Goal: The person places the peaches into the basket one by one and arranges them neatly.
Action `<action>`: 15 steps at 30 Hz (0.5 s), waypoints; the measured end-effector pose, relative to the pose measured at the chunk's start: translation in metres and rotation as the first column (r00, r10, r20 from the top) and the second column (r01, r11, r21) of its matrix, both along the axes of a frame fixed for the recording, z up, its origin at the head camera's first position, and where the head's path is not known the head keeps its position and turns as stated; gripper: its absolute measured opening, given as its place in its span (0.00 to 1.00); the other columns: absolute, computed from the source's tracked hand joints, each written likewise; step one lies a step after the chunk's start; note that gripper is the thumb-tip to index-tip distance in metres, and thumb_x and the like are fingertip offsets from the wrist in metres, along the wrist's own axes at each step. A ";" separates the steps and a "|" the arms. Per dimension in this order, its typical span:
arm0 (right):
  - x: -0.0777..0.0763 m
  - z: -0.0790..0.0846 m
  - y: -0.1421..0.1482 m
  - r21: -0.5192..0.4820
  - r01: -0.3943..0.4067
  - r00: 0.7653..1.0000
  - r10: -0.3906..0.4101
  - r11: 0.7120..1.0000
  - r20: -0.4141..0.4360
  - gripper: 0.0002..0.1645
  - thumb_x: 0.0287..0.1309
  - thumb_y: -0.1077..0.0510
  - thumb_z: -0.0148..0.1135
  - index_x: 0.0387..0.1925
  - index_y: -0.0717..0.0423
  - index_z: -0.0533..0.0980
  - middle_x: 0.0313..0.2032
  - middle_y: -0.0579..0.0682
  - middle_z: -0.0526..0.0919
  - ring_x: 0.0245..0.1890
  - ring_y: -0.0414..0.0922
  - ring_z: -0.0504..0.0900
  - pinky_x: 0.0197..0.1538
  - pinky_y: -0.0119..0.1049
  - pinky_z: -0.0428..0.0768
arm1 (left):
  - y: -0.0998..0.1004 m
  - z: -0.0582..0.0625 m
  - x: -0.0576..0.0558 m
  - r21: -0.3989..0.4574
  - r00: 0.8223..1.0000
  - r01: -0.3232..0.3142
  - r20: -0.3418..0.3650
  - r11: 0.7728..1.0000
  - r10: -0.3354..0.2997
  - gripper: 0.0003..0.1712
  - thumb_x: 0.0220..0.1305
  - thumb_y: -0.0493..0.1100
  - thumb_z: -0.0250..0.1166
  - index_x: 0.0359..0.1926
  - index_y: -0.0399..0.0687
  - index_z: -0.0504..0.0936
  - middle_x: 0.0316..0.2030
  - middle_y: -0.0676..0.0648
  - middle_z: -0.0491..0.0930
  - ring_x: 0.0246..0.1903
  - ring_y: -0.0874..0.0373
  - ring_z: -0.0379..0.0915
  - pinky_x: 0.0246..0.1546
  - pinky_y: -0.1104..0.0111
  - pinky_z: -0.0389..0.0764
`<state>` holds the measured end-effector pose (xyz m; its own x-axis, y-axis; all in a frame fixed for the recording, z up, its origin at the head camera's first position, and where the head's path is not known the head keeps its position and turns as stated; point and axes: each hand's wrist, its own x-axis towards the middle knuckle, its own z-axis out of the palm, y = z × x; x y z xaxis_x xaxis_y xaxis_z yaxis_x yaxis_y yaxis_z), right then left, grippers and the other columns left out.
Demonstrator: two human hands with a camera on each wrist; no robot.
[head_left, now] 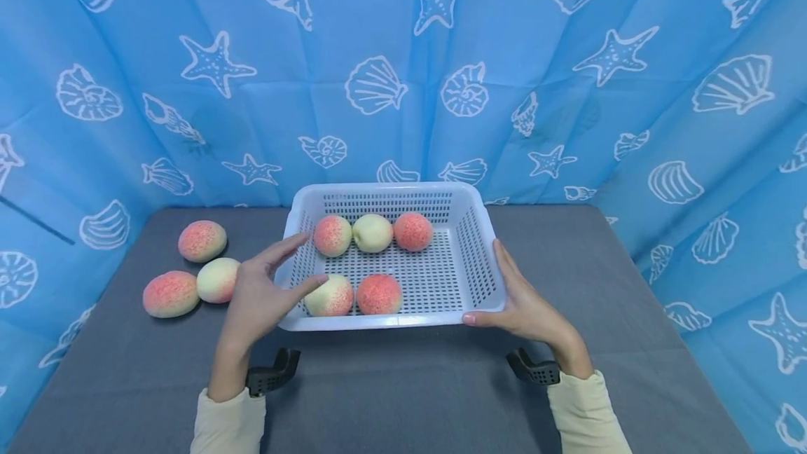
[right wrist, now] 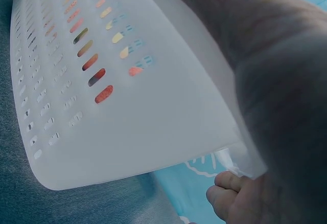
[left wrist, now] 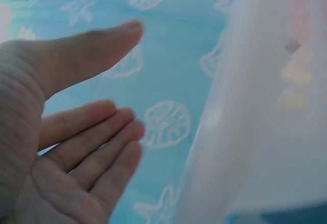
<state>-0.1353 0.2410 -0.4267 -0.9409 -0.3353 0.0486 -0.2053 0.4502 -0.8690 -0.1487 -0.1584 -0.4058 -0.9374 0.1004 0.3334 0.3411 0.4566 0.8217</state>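
A white plastic basket (head_left: 429,321) with slotted walls holds several peaches, among them a red one (head_left: 379,294), a pale one (head_left: 373,233) and a pink one (head_left: 412,231). My right hand (head_left: 529,310) grips the basket's right side near the front corner, thumb on the rim and fingers along the outer wall. In the right wrist view, fingertips (right wrist: 227,193) show below the basket's edge; the forearm hides the rest. At the left side, my left hand (head_left: 258,293) has thumb and fingers spread wide, holding nothing. Its thumb overlaps a pale pink peach (head_left: 334,298) in the head view.
Three more peaches lie on the grey cloth left of the basket: one at the back (head_left: 202,241), one at the front (head_left: 170,294), and a paler one (head_left: 217,280) close to my left hand. A blue shell-print curtain (head_left: 391,125) surrounds the table's back and sides.
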 end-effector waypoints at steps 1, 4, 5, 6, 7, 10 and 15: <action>0.000 0.000 0.000 0.002 -0.001 1.000 0.001 1.000 -0.001 0.83 0.43 0.54 0.85 0.82 0.42 0.31 0.78 0.60 0.39 0.60 0.65 0.73 0.50 0.44 0.83 | -0.005 0.001 0.000 0.022 0.999 -0.042 -0.030 0.999 0.043 0.37 0.55 0.40 0.80 0.66 0.41 0.78 0.65 0.40 0.76 0.66 0.43 0.69 0.65 0.40 0.65; -0.001 0.000 -0.001 -0.015 -0.011 1.000 0.011 1.000 0.000 0.83 0.42 0.55 0.85 0.82 0.41 0.32 0.78 0.60 0.40 0.59 0.66 0.73 0.49 0.45 0.84 | -0.023 0.000 -0.001 0.098 0.971 -0.202 -0.108 0.975 0.212 0.36 0.52 0.35 0.80 0.64 0.39 0.80 0.62 0.41 0.78 0.64 0.44 0.72 0.65 0.51 0.70; -0.001 0.000 -0.001 -0.018 -0.014 1.000 0.014 1.000 -0.001 0.83 0.43 0.55 0.85 0.82 0.41 0.32 0.78 0.60 0.40 0.59 0.66 0.73 0.49 0.44 0.84 | -0.029 -0.003 -0.002 0.116 0.954 -0.263 -0.117 0.958 0.276 0.36 0.52 0.35 0.80 0.63 0.39 0.80 0.61 0.41 0.79 0.63 0.45 0.73 0.65 0.55 0.71; -0.001 0.000 -0.001 -0.029 -0.020 1.000 0.020 0.999 -0.001 0.83 0.43 0.56 0.85 0.82 0.41 0.32 0.78 0.60 0.40 0.59 0.67 0.73 0.48 0.45 0.84 | -0.035 -0.006 -0.003 0.125 0.931 -0.334 -0.109 0.934 0.348 0.36 0.52 0.36 0.80 0.63 0.41 0.81 0.61 0.42 0.79 0.63 0.46 0.74 0.64 0.58 0.72; -0.001 0.000 -0.001 -0.038 -0.026 1.000 0.026 0.999 -0.001 0.83 0.43 0.56 0.85 0.82 0.40 0.32 0.78 0.60 0.41 0.58 0.67 0.73 0.47 0.46 0.85 | -0.042 -0.010 -0.004 0.136 0.908 -0.395 -0.095 0.909 0.409 0.37 0.52 0.38 0.81 0.64 0.42 0.80 0.61 0.42 0.79 0.63 0.46 0.74 0.65 0.59 0.71; -0.002 0.000 -0.001 -0.051 -0.034 0.999 0.034 0.998 -0.001 0.83 0.42 0.57 0.85 0.82 0.38 0.32 0.78 0.59 0.41 0.58 0.68 0.73 0.47 0.47 0.85 | -0.060 -0.024 -0.007 0.122 0.845 -0.529 -0.014 0.840 0.535 0.40 0.53 0.41 0.80 0.67 0.43 0.77 0.65 0.42 0.76 0.66 0.46 0.70 0.68 0.55 0.67; -0.002 0.000 0.000 -0.060 -0.037 0.999 0.037 0.997 0.004 0.83 0.42 0.57 0.86 0.82 0.37 0.32 0.78 0.59 0.41 0.59 0.68 0.73 0.47 0.48 0.85 | -0.078 -0.043 -0.007 -0.007 0.799 -0.594 0.115 0.805 0.590 0.45 0.56 0.44 0.79 0.72 0.41 0.71 0.68 0.38 0.71 0.68 0.42 0.66 0.67 0.48 0.66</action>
